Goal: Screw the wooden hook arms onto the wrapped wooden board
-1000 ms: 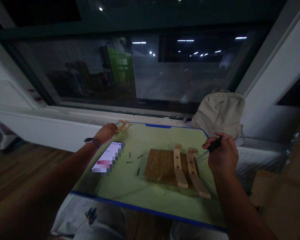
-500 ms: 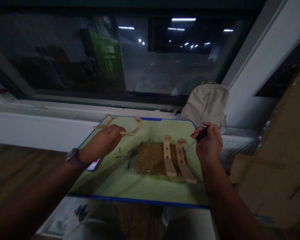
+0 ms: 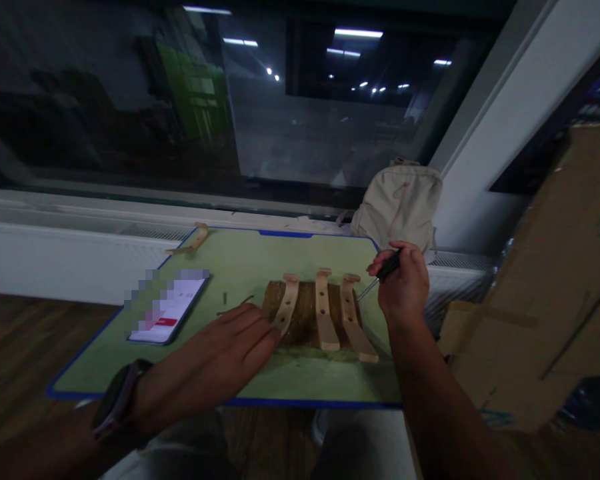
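A brown board [image 3: 305, 303] lies on the green mat [image 3: 240, 267] with three curved wooden pieces across it. My left hand [image 3: 215, 367] lies flat with fingers stretched, its fingertips touching the lower end of the leftmost curved piece [image 3: 286, 305]. The middle curved piece [image 3: 324, 310] and the right curved piece [image 3: 353, 317] lie side by side. My right hand [image 3: 403, 287] is closed on a screwdriver [image 3: 387, 268] with a black handle, its shaft pointing down toward the right piece's top end.
A phone [image 3: 167, 310] lies on the mat's left side. Small dark screws [image 3: 233, 303] lie between phone and board. Another curved wooden piece [image 3: 193, 240] sits at the mat's far left corner. A beige backpack [image 3: 400, 207] stands behind, cardboard boxes [image 3: 540, 280] at right.
My left hand picked a curved piece from the mat's far left corner, carried it over and laid it on the board as the third piece. The right hand kept hold of the screwdriver.
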Motion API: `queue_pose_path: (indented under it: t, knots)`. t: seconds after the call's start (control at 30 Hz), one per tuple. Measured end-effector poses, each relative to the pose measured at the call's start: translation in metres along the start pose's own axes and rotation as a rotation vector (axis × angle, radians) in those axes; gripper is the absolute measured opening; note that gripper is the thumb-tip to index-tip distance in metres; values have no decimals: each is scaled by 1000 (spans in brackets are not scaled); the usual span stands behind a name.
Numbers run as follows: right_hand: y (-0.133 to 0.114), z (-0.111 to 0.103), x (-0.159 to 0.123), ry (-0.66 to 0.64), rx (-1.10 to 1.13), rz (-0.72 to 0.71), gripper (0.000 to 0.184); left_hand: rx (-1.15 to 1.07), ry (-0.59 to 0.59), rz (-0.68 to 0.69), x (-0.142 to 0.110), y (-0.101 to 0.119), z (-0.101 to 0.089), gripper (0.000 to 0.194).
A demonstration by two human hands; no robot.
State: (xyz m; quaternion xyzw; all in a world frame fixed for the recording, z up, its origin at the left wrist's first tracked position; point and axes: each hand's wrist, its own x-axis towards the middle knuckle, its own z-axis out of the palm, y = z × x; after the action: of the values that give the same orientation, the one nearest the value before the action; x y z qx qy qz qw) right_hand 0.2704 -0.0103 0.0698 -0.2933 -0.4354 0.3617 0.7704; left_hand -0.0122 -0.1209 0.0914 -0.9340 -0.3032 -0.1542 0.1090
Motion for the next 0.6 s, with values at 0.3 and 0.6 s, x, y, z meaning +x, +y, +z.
queue_pose_path:
  t: [0.3,0.6]
  knots:
    - [-8,5,-1,-58,12,63,24,-116,137,18,6,-12,28,27]
    - [-55,24,-16,-479,-725,-195,9,-105,291,69,6,-20,58,27]
